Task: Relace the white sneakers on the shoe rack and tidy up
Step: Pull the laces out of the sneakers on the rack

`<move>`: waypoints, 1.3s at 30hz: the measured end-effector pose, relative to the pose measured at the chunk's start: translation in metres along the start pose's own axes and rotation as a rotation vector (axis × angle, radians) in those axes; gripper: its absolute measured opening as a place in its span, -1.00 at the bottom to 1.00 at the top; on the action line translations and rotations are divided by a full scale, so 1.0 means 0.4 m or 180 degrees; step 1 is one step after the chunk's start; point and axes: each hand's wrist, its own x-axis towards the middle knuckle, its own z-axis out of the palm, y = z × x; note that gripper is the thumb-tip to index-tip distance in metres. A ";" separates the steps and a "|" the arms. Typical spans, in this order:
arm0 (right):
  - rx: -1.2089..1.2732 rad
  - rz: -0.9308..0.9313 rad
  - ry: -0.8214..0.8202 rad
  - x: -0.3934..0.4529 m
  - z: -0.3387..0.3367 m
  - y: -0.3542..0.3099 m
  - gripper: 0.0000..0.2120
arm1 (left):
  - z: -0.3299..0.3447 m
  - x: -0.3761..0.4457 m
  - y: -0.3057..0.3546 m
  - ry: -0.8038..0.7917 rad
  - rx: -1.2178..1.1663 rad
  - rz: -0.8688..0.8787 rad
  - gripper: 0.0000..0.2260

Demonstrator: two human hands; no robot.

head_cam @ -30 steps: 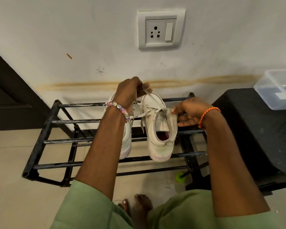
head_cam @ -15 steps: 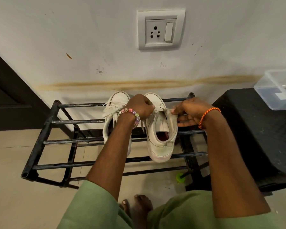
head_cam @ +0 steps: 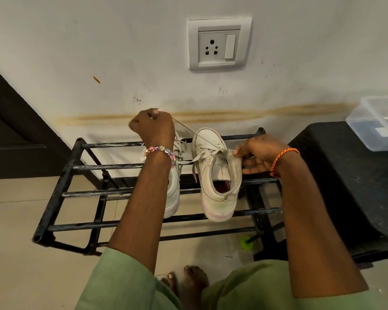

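Two white sneakers stand side by side on the black metal shoe rack [head_cam: 61, 194], toes toward the wall. The right sneaker [head_cam: 217, 175] is in full view with its laces partly loose. The left sneaker [head_cam: 174, 191] is mostly hidden behind my left forearm. My left hand [head_cam: 152, 128] is raised above the toes and grips a white lace [head_cam: 188, 130], which runs taut down to the right sneaker's eyelets. My right hand [head_cam: 259, 153] pinches the right side of that sneaker's collar by the top eyelet.
A black stool or stand [head_cam: 349, 184] sits right of the rack with a clear plastic box [head_cam: 376, 124] on it. A wall socket [head_cam: 218, 44] is above. A green-tipped object [head_cam: 246, 242] lies on the tiled floor under the rack. My bare foot [head_cam: 186, 283] is below.
My left hand dipped to the right sneaker's laces, then rose up and to the left, drawing the lace taut. My right hand has stayed on the sneaker's collar.
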 end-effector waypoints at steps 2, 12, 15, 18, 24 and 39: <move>-0.0017 -0.0010 0.0014 -0.001 0.002 -0.001 -0.89 | -0.010 0.006 0.005 0.0428 -0.0425 -0.0002 -0.71; -0.0083 -0.0093 0.0064 0.005 0.006 0.003 -0.88 | -0.074 0.062 -0.019 0.0746 -0.0204 -0.0197 -0.88; -0.0477 -0.0578 0.0173 0.022 0.020 0.010 -0.85 | -0.059 0.036 -0.024 0.0681 0.1350 0.0416 -0.46; -0.1760 -0.1341 0.0270 0.048 0.046 0.021 -0.66 | -0.036 -0.013 -0.030 0.0118 0.1978 0.1271 -0.55; -0.2546 -0.1786 0.0731 0.103 0.093 0.055 -0.67 | 0.013 -0.093 -0.085 -0.2002 0.2171 0.0840 -0.73; 0.1714 -0.0160 0.0887 0.157 0.075 0.042 -0.85 | -0.006 -0.106 -0.168 -0.1621 0.1788 0.1371 -0.84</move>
